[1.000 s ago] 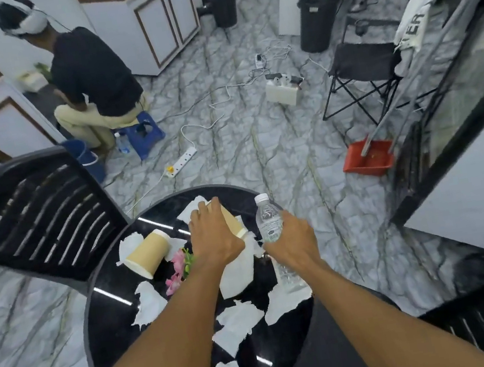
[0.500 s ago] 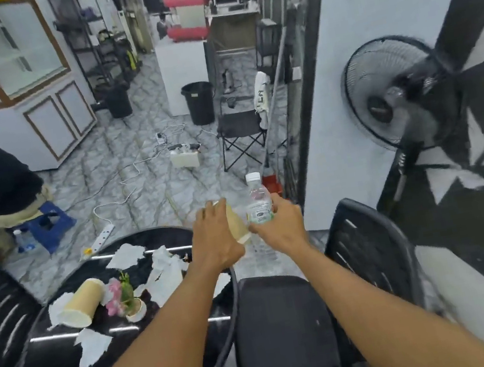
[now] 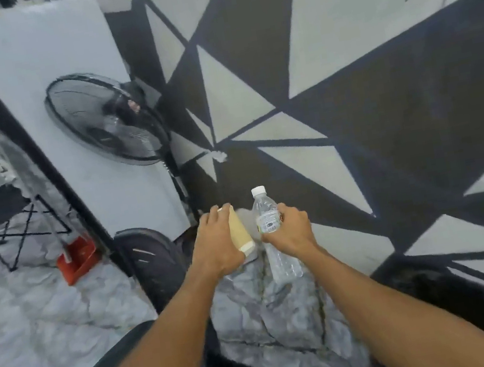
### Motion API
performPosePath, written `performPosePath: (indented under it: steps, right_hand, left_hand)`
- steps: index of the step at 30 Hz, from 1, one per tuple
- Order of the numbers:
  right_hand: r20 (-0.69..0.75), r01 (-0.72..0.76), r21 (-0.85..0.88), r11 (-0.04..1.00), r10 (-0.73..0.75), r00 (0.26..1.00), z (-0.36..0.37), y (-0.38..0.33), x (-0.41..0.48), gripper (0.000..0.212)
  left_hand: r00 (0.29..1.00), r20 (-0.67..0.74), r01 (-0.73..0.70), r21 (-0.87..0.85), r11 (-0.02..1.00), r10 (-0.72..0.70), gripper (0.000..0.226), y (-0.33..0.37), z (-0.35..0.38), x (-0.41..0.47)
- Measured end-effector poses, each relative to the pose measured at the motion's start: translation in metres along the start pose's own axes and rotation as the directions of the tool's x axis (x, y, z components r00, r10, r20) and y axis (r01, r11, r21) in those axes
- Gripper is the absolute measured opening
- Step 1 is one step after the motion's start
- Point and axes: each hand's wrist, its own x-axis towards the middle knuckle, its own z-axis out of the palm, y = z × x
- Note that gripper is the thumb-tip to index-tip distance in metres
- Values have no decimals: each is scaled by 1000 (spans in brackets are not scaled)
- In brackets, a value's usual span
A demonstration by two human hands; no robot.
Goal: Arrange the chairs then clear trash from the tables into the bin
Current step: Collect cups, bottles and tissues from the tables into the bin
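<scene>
While both arms reach forward above the marble floor (image 3: 273,322), the left grip (image 3: 217,245) is curled round a tilted tan cup (image 3: 240,231) and the right grip (image 3: 290,229) round a clear capped bottle (image 3: 267,217), just beside it, near a black fan (image 3: 102,123).

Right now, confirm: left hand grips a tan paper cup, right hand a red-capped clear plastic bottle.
No: the head view shows a white cap on the clear plastic bottle. The left hand does grip the tan paper cup, the right hand the bottle.
</scene>
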Motion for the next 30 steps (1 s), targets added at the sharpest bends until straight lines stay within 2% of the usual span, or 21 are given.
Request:
performPosePath:
  steps: [3,6,12,18,22,26,27,30]
  right_hand:
    - [-84,-118,-8,993,117,990,-55,84,3,45]
    - [-179,-265,-1,964,261,949,-110,168,-4,51]
    - [-298,-515,115,850,524,798,-194,313,-40,59]
    - [-401,-620,221,753,650,646,-232,401,-86,60]
    - [-372,-636,256,728,681,631,-237,439,-103,55]
    - [-301,-655,262,709,705,642,-236,468,-109,64]
    - [-262,-661,254,706,708,656,-236,474,-108,70]
    - [-115,-703,238,671,738,665,-235,489,-103,105]
  left_hand:
    - [984,114,-134,-18,991,135,115,73,54,32]
    - [942,218,-249,-62,967,257,114,141,111,59]
    - [820,399,-406,-98,909,410,117,266,216,85]
    - [675,496,-543,-168,823,547,119,359,296,79]
    - [614,549,-580,-171,796,566,123,394,332,71]
    - [586,564,-609,-168,775,582,124,408,355,70]
    - [584,564,-611,-168,774,584,123,409,359,71]
    - [573,587,-605,-169,778,572,122,412,369,74]
